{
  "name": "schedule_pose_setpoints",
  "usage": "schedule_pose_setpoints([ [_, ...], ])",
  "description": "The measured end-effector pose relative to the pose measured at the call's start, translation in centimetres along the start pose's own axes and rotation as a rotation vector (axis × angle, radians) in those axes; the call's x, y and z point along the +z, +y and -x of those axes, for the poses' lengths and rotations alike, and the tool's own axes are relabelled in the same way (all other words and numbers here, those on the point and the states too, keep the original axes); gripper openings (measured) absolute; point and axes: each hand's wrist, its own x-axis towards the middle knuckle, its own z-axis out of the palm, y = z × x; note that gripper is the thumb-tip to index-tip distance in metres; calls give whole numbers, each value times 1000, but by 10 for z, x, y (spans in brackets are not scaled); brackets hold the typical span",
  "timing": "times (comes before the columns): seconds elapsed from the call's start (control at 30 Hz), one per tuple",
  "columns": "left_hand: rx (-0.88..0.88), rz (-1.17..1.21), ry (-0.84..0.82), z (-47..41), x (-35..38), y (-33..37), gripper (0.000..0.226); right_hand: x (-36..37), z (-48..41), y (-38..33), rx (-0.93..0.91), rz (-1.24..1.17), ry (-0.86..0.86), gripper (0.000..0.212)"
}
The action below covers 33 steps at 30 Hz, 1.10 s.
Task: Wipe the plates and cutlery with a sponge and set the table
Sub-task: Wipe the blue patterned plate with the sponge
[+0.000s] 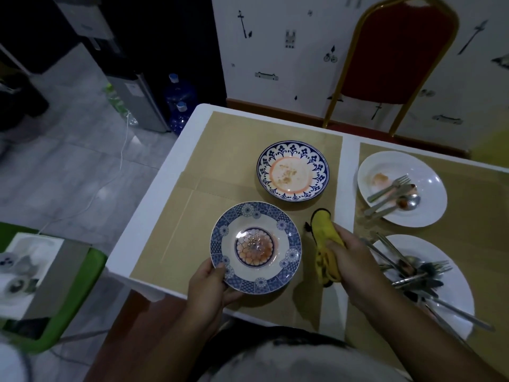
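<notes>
Lower centre, our left hand (209, 285) curls its fingers (220, 267) round the rim of the orange-smeared, blue-patterned round ceramic plate (256, 248) at the table's (192, 128) near edge. Our right hand (355, 260) clutches the floppy yellow sponge (325, 230) beside it. Nothing looks wiped yet: the blue-rimmed plate (293, 170) above and both white plates (429, 172) (457, 290) of steel cutlery (413, 274) look dirty.

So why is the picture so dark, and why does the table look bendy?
Head view: the room is dim, so the top left corner goes nearly black; the wide lens slightly bows the edges of the table; light glints on the far white plate; the cutlery pile beside the right hand gripping the yellow cloth looks smeared.
</notes>
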Motion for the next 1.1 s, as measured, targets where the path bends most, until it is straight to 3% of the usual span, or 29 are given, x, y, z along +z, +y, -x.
schedule_pose_setpoints([
  [0.07, 12, -5, -13, 4, 5, 0, 23, 7, 7, -17, -67, 107, -123, 38],
  [0.13, 14, -13, -37, 8, 9, 1, 23, 22, 10, -30, -166, 364, -245, 43],
  [0.23, 15, -27, -97, 18, 15, 1, 22, 52, -2, -22, -342, 794, -288, 57],
  [0.33, 30, -75, -151, 26, 21, 1, 24, 75, -9, -11, -492, 995, -360, 77],
  [0.5, 39, -29, -122, 23, 14, 4, 25, 74, 11, -3, -703, 1133, -662, 56],
  [0.67, 61, -88, -157, 25, 9, 6, 27, 64, 23, 7, -664, 1214, -669, 76],
  [0.77, 79, -98, -171, 28, 11, 5, 27, 73, 10, -8, -618, 1292, -546, 90],
  [0.9, 116, -52, -124, 28, 11, 7, 25, 53, 5, -24, -526, 1407, -315, 72],
  [1.1, 118, -30, -117, 23, 17, 12, 25, 61, 41, -20, -482, 1303, -505, 72],
])
